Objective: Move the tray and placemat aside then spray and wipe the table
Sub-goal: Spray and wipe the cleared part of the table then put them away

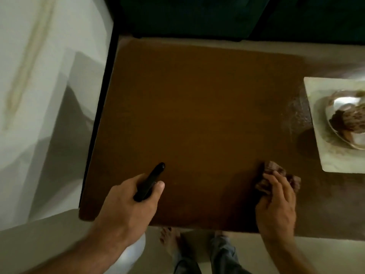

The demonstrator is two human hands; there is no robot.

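A brown wooden table [197, 115] filled most of the view, its middle bare and a patch of fine droplets showing on the surface toward the right side. At the right edge of the frame a pale square placemat [324, 135] lay flat on the tabletop, partly cut off by the picture's border, and on it sat a shiny metal tray [343, 107] shaped like a shallow bowl, holding something brown and patterned that was too blurred to identify. The left hand [130, 204] hovered over the near left part of the table with its fingers wrapped around the black head of a spray bottle [150, 182], the nozzle pointing away toward the far side and the thumb resting along its right side. The right hand [276, 198] pressed down at the near right, fingers spread narrowly over a crumpled brown cloth [274, 169] that lay on the wood, near the placemat's near left corner. Below the table's near edge, bare feet [167, 240] stood on the pale floor.
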